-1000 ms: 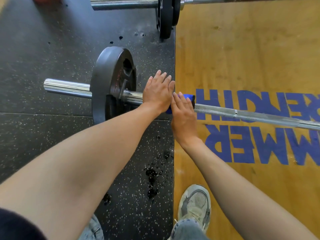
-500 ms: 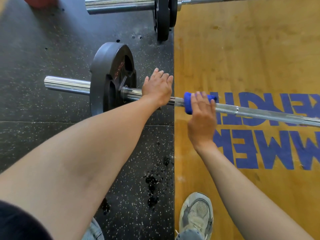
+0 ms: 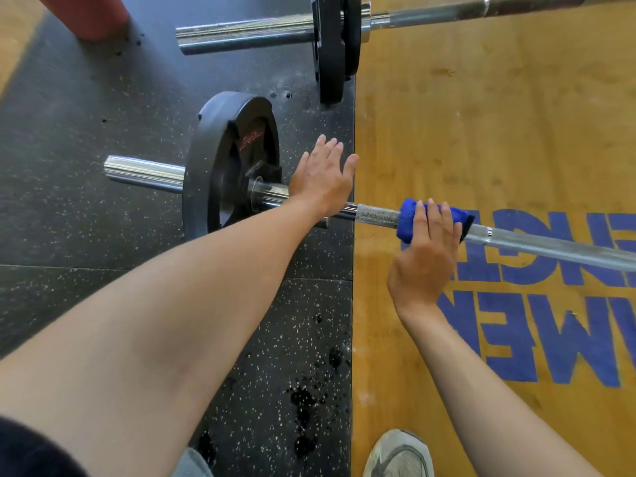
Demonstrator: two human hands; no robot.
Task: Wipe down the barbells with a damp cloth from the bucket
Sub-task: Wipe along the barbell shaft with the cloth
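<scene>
The near barbell (image 3: 375, 213) lies across the floor with a black plate (image 3: 213, 173) on its left sleeve. My left hand (image 3: 323, 180) rests flat on the shaft just right of the plate, fingers straight. A blue cloth (image 3: 407, 215) is wrapped over the knurled shaft further right. My right hand (image 3: 425, 259) holds it, fingers bent over the top of cloth and bar; the thumb is hidden.
A second barbell (image 3: 241, 34) with black plates (image 3: 332, 46) lies farther away, parallel. A red object (image 3: 86, 15) stands at the top left. Dark wet spots (image 3: 303, 397) mark the rubber mat. My shoe (image 3: 399, 456) stands on the wooden platform (image 3: 481, 132).
My right hand has slid the blue cloth to the right along the shaft, away from my left hand. The left hand has stayed beside the plate.
</scene>
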